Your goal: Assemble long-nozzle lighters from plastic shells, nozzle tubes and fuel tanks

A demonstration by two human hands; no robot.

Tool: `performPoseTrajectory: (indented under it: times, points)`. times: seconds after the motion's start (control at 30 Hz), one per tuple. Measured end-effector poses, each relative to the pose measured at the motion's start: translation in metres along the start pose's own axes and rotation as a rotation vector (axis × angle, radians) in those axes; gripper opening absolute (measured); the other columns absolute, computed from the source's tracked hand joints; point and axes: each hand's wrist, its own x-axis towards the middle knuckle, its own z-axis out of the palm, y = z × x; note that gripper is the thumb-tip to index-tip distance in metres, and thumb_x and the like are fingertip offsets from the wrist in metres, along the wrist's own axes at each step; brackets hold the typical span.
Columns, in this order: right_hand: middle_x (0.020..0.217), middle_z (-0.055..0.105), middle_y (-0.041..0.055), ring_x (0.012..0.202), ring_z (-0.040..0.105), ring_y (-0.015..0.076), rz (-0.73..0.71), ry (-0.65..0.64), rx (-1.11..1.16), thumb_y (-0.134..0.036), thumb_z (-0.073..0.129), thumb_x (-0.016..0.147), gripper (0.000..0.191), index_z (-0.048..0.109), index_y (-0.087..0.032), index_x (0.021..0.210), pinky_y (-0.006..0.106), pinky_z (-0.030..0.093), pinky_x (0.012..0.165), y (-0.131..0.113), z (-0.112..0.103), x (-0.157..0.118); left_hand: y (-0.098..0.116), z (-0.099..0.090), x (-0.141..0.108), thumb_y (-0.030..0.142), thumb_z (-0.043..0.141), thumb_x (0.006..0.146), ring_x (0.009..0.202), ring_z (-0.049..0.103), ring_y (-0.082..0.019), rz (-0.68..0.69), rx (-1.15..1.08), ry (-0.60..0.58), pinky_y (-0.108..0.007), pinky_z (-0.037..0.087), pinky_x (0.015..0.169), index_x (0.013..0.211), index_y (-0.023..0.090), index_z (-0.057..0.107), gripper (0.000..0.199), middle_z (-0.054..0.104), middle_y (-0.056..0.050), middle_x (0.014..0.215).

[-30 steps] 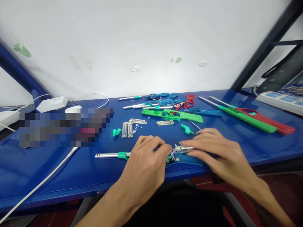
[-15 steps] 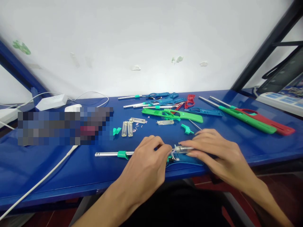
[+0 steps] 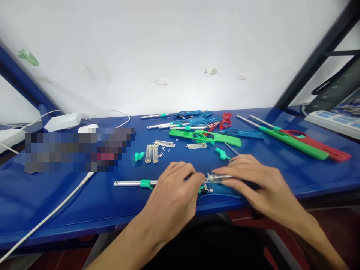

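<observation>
Over an opened blue barbecue lighter [image 3: 225,190] lying near the table's front edge, my left hand [image 3: 177,191] is closed in a pinch. Its fingertips meet at thin white wires [image 3: 206,184], and what exactly they grip is hidden. The lighter's metal tube [image 3: 126,183] with a green collar [image 3: 146,183] sticks out to the left under that hand. Between thumb and fingers, my right hand [image 3: 255,180] holds a clear lighter fuel tank [image 3: 218,177], its valve end towards the left fingertips. The tank is just above the blue casing.
Behind the hands lie several clear fuel tanks [image 3: 197,146], green triggers [image 3: 222,153], a green casing half [image 3: 225,138], and opened blue lighters [image 3: 194,120]. Green [image 3: 295,141] and red [image 3: 334,152] lighters lie right. A white cable [image 3: 56,210] crosses the left side.
Both hands stay almost where they were, with the fuel tank still in the right one. The whole view has shifted very slightly.
</observation>
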Motion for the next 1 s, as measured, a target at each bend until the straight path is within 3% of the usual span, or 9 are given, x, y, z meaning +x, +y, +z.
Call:
performPoseTrajectory:
  times: [0.17,0.23,0.43,0.67,1.0]
  points:
    - [0.095,0.081,-0.0006,0.087,0.074,0.0189,0.010,-0.012,-0.012,-0.023,0.064,0.101,0.018,0.076,-0.028,0.114,0.035,0.057,0.083,-0.002,-0.001,0.001,0.002,-0.010,-0.003,0.007,0.055,0.098,0.104,0.064,-0.024,-0.058,-0.020,0.002,-0.044,0.052,0.093,0.125,0.013,0.068,0.030,0.072,-0.010,0.113]
    - [0.096,0.081,-0.0013,0.085,0.074,0.0176,0.017,-0.019,-0.022,-0.023,0.064,0.101,0.017,0.076,-0.027,0.112,0.034,0.058,0.084,-0.003,-0.001,0.001,0.005,-0.017,-0.003,0.006,0.053,0.096,0.108,0.063,-0.025,-0.107,-0.035,-0.020,-0.045,0.052,0.096,0.125,0.013,0.067,0.033,0.071,-0.010,0.116]
    - [0.103,0.079,0.0030,0.093,0.075,0.0169,0.025,0.000,-0.050,-0.023,0.064,0.101,0.016,0.077,-0.024,0.111,0.027,0.058,0.085,-0.004,0.001,0.002,0.008,-0.028,-0.002,0.012,0.056,0.099,0.100,0.063,-0.023,-0.128,-0.038,-0.065,-0.041,0.054,0.089,0.105,0.016,0.071,0.016,0.070,-0.008,0.107]
    - [0.107,0.077,0.0003,0.097,0.073,0.0156,0.073,-0.043,-0.021,-0.023,0.064,0.102,0.017,0.074,-0.026,0.114,0.028,0.056,0.089,-0.003,0.004,-0.002,0.003,-0.022,-0.008,0.015,0.057,0.102,0.097,0.063,-0.026,-0.086,0.093,-0.107,-0.046,0.055,0.086,0.114,0.015,0.071,0.019,0.070,-0.009,0.107]
    - [0.107,0.078,-0.0014,0.097,0.072,0.0149,0.088,-0.042,-0.018,-0.022,0.064,0.102,0.016,0.074,-0.027,0.113,0.028,0.055,0.089,-0.002,0.005,0.000,0.001,-0.019,-0.009,0.010,0.052,0.103,0.094,0.057,-0.024,-0.098,0.061,-0.142,-0.041,0.053,0.082,0.110,0.014,0.071,0.021,0.063,-0.009,0.104]
